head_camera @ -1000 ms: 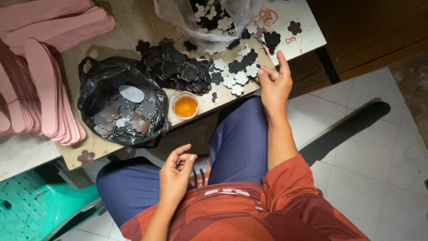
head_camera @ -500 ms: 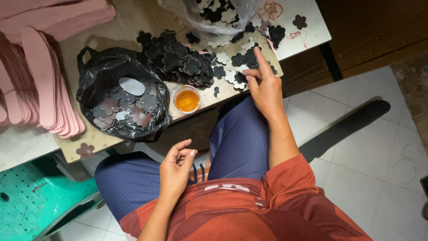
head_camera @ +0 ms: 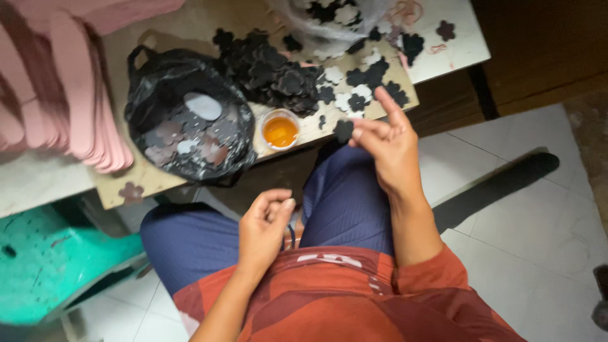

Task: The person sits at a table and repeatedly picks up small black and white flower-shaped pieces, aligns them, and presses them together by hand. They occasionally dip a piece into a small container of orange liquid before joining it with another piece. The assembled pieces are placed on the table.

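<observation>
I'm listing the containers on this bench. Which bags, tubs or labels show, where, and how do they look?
Black plastic bag: table's left, open, handled, holding flat grey and pale cutouts.
Clear plastic bag: top edge, holding dark and white flower cutouts.
Small round cup: table's front edge, near the right hand, orange liquid inside.
No labels or screens show.

Pink strip stack (head_camera: 57, 88): cut off by top and left frame edges, left of black bag (head_camera: 183, 120); full extent unknown.
Clear bag (head_camera: 335, 19) of flower cutouts: upper part cut off by top edge, up and right of black bag.
Left hand (head_camera: 266, 231): fingers curled, below black bag; contents, if any, hidden.
Right hand (head_camera: 386, 142): small dark flower piece (head_camera: 344, 130) at fingertips, right of black bag; motion blur, grip detail unclear.
Black bag contents: shapes blurred, kind indistinct.
Green stool (head_camera: 50, 266): cut off by left edge, below black bag.
</observation>
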